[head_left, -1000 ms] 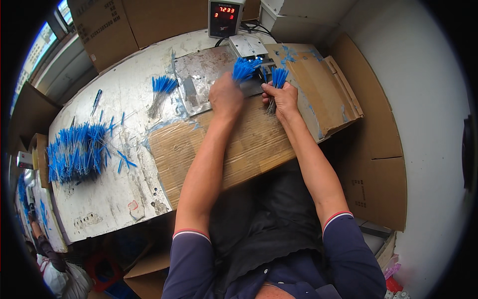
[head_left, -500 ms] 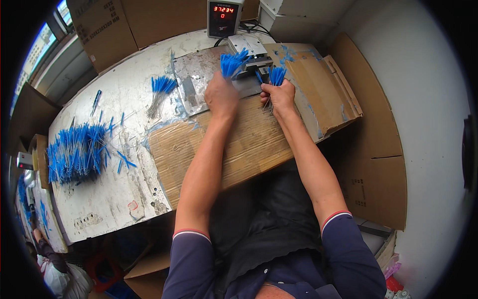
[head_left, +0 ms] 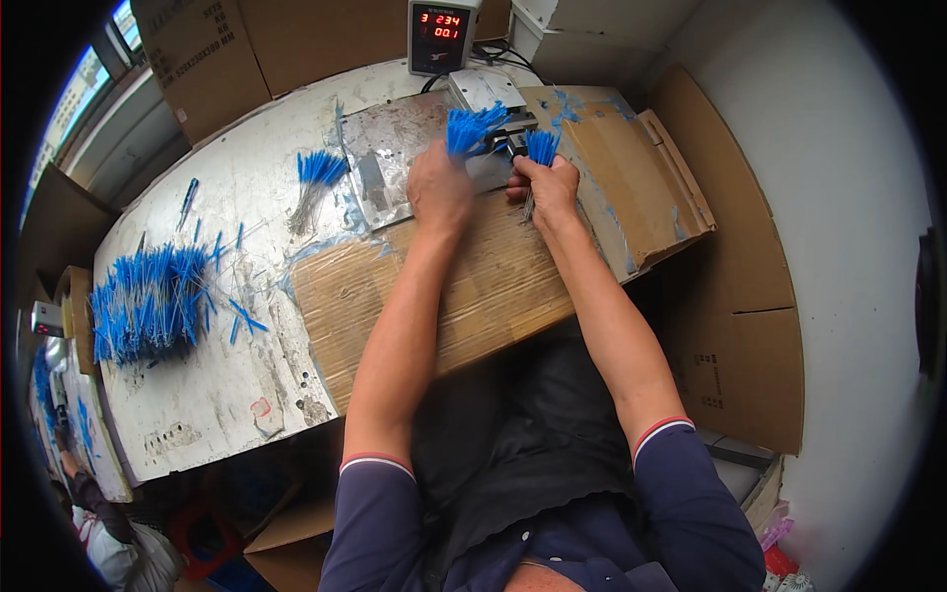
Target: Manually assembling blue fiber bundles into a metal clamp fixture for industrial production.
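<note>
**Left hand (head_left: 440,189) and right hand (head_left: 550,191): both loaded**

Left hand blurry, fingers curled closed around left bundle (head_left: 473,130): slim blue tips fanned out above the fist. Right hand: thumb and fingers pinched on right bundle (head_left: 541,148), blue tips up, thin grey wire-like stems poking out below. Both bundles at the front of one blocky metal machine (head_left: 485,89). Near the hands: one flat scuffed metal plate (head_left: 395,128), one ribbed, shiny cardboard sheet (head_left: 434,296). White worktop (head_left: 237,395), chipped, stained. On it, left of plate: one third bundle (head_left: 321,168) lying flat, one dense pile (head_left: 148,301) of similar pieces, too many to count, stray pieces (head_left: 247,317) beside it, one slim pen (head_left: 188,202). One boxy display (head_left: 441,37), red digits, behind machine.
</note>
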The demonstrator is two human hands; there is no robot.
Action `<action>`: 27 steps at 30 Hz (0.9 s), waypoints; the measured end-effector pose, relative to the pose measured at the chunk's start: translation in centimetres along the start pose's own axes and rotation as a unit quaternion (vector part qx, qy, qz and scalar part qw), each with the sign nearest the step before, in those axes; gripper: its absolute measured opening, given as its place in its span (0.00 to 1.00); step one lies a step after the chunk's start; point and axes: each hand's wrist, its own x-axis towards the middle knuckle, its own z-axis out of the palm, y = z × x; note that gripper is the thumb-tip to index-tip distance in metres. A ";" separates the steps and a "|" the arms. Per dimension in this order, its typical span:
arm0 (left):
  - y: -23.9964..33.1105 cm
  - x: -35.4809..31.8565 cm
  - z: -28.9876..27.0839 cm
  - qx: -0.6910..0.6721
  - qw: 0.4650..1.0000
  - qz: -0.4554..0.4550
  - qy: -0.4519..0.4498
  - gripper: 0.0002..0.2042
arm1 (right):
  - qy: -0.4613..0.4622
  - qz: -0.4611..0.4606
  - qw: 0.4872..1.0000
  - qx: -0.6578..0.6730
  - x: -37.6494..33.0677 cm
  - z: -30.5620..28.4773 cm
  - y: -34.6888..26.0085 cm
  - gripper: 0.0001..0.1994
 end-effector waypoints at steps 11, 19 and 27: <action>0.1 0.1 -0.4 -0.013 0.998 -0.020 -0.060 0.09 | -0.048 0.026 0.996 0.064 -0.2 -1.0 0.3 0.07; 0.7 0.0 -1.0 -0.019 0.998 -0.009 -0.067 0.07 | -0.098 0.039 0.991 0.086 -1.1 -1.4 -0.1 0.10; -0.1 -0.4 0.1 0.022 0.993 0.108 -0.040 0.10 | -0.096 0.046 0.989 0.100 -1.7 -1.9 -0.2 0.09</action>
